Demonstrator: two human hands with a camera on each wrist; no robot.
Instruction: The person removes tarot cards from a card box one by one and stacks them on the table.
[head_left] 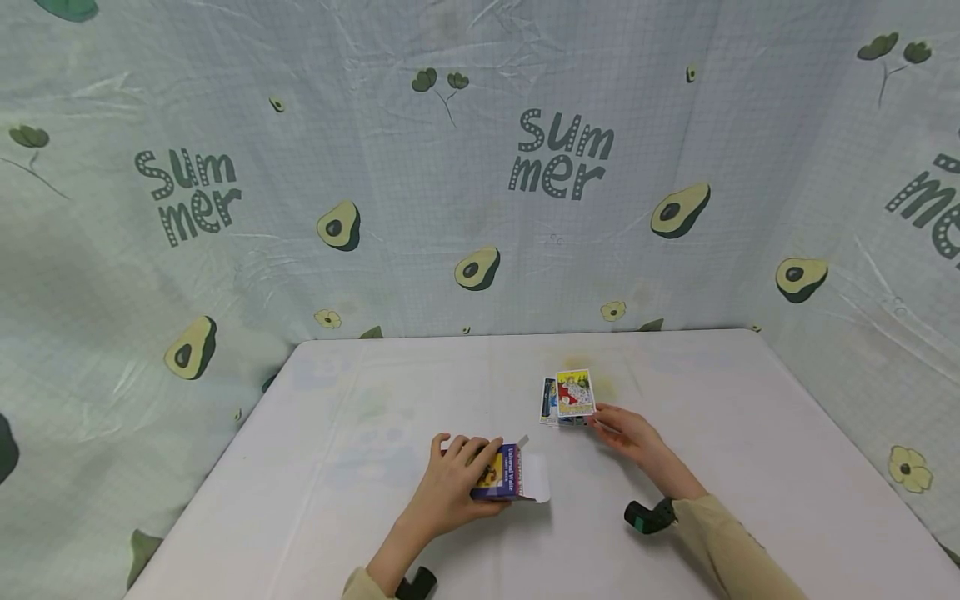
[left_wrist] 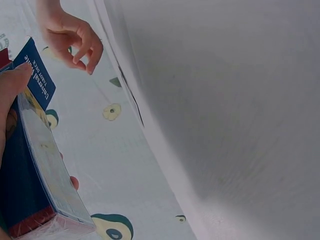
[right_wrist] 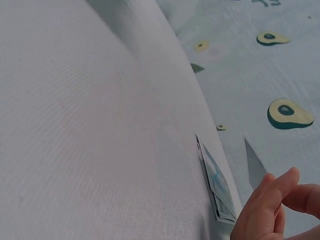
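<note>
My left hand (head_left: 448, 492) grips a purple-blue tarot card box (head_left: 507, 473) from above, fingers on one side and thumb on the other. Its flap (left_wrist: 40, 80) stands open, lettered "Universal Waite Tarot Deck", and the open end faces right in the head view. Between thumb and fingertips my right hand (head_left: 633, 437) pinches a tarot card (head_left: 574, 393) with a yellow and red picture by its near corner. That card shows as a thin grey slant (right_wrist: 254, 162) in the right wrist view. Beneath it a small pile of tarot cards (head_left: 549, 402) lies on the table, partly covered.
The white-covered table (head_left: 337, 467) ends at a back edge beyond the cards. Behind and beside it hangs a pale cloth (head_left: 420, 167) printed with avocados and the word "summer". Black wrist devices (head_left: 649, 517) sit at both sleeves (head_left: 735, 546).
</note>
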